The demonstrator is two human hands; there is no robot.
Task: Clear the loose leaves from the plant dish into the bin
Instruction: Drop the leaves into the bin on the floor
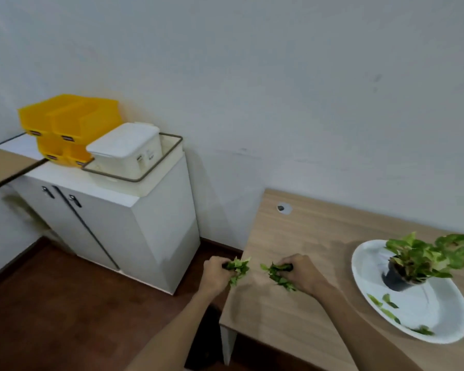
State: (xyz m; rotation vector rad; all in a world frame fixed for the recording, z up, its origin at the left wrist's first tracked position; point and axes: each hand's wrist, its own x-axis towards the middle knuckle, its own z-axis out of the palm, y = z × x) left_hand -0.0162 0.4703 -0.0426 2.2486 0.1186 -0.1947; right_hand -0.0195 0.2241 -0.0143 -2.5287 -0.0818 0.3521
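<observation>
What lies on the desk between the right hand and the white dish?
Only bare wooden desk between the right hand and round white plant dish, in the head view.

Matt wood-grain laminate on the table [292,311]. Smooth glossy white finish on the dish [423,314]; glossy yellow plastic on the storage bins [73,121].

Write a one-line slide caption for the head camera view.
Left hand and right hand each hold leaves over the desk; a few remain on the white dish.
</observation>
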